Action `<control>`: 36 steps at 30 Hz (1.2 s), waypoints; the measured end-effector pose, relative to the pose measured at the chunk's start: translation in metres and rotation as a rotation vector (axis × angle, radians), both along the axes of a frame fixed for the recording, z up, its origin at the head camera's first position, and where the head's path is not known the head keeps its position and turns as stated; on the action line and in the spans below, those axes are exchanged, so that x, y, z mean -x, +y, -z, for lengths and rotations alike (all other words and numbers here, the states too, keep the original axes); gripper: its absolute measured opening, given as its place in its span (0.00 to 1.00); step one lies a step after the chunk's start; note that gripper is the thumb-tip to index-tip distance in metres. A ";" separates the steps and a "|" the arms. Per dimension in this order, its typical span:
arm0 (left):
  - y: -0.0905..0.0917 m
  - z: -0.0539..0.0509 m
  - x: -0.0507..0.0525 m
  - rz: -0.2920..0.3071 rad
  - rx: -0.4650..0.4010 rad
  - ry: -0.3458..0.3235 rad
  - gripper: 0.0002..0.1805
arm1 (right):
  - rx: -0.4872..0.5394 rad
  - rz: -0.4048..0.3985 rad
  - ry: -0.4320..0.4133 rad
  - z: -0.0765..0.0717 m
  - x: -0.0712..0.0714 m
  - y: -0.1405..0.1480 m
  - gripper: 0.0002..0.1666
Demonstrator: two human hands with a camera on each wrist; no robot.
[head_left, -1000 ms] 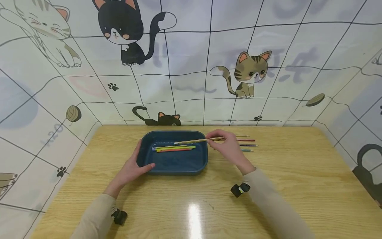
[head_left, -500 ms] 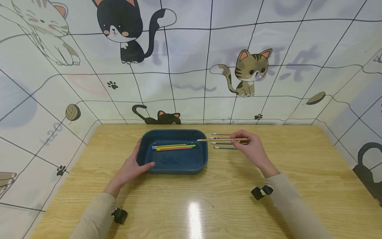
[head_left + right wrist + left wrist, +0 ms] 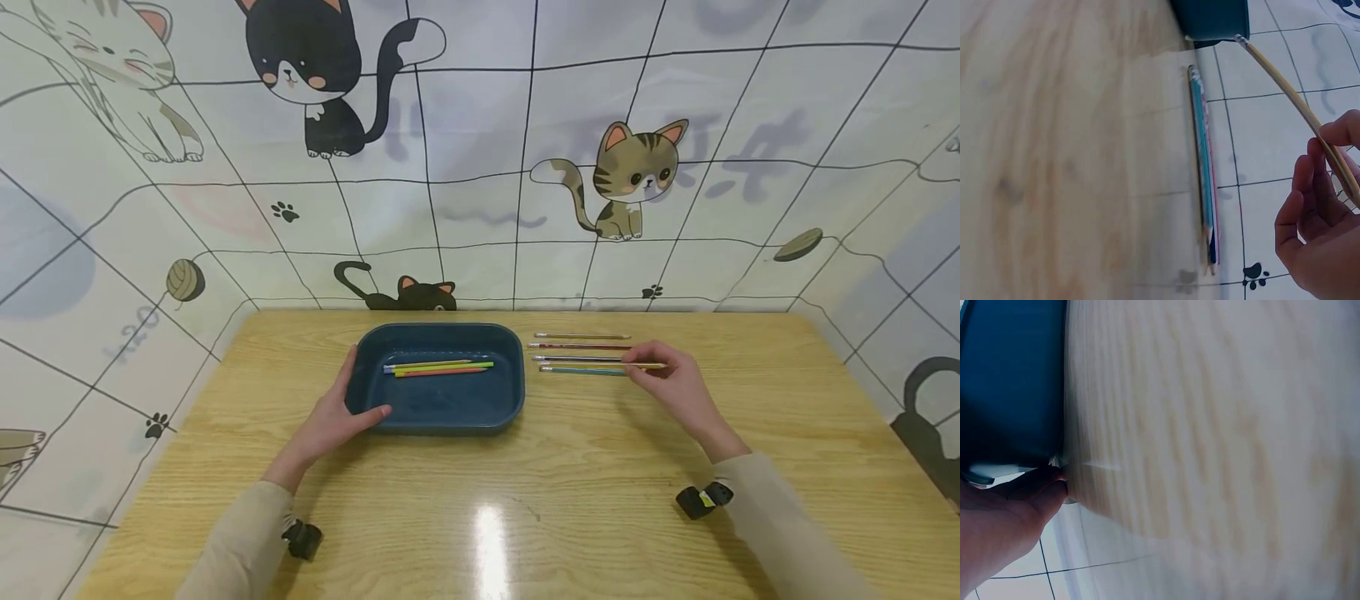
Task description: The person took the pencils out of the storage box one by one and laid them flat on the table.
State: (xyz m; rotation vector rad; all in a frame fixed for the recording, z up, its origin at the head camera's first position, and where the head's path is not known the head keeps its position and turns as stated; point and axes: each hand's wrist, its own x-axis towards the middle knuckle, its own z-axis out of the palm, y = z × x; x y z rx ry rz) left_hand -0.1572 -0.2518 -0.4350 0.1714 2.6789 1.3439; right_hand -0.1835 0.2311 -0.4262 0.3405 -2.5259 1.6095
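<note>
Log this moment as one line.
left hand: holds dark blue rounded rectangular tray | right hand: pinches slim gold-yellow pencil, aloft | in tray: slim neon-coloured pencils | right of tray: four slim parallel pencils

Left wall (image 3: 67, 371), left of the blue tray (image 3: 450, 414): faint slanting lettering (image 3: 129, 340), apparently "H2O"; reading uncertain. Back wall (image 3: 480, 133), above and right of the tray: pale violet letter-like strokes (image 3: 768, 146), illegible. Pencils (image 3: 577, 359) right of the tray: any print too small to read.
</note>
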 end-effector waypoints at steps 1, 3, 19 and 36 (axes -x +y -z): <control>0.000 -0.001 0.000 0.000 -0.001 -0.001 0.59 | -0.013 0.000 -0.009 0.001 -0.001 0.002 0.10; 0.001 -0.001 0.000 -0.002 -0.002 -0.005 0.60 | -0.036 -0.009 -0.030 0.004 -0.001 0.006 0.10; 0.000 0.000 0.000 0.001 -0.001 -0.008 0.60 | -0.285 -0.102 -0.085 0.013 0.006 0.019 0.07; -0.002 0.005 0.001 -0.005 0.014 -0.013 0.60 | -0.442 -0.124 -0.047 0.013 0.021 0.013 0.03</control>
